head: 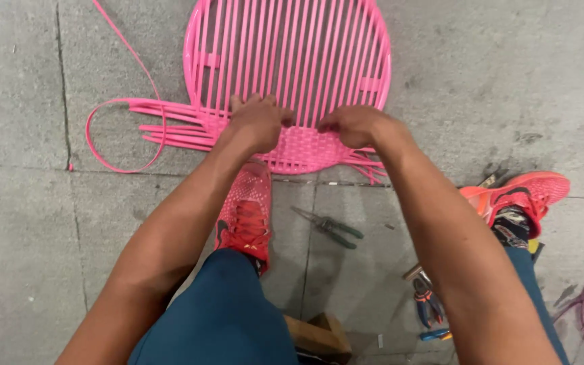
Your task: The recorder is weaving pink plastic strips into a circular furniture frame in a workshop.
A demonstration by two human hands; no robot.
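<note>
While the round pink woven frame (pixel 288 61) lies flat on the concrete floor (pixel 21 257), I see both hands at its near edge: left hand (pixel 258 122) and right hand (pixel 353 125), fingers curled tight onto the pink strands at the woven band (pixel 305 150). I judge a strand could slip loose if either grip slackens; pliers (pixel 329 228) lie nearby.

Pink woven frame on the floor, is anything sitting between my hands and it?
Nothing visible does. The left hand and right hand both rest directly on the pink frame at the edge of its woven band. The green-handled pliers lie on the concrete nearer you, apart from it.
</note>
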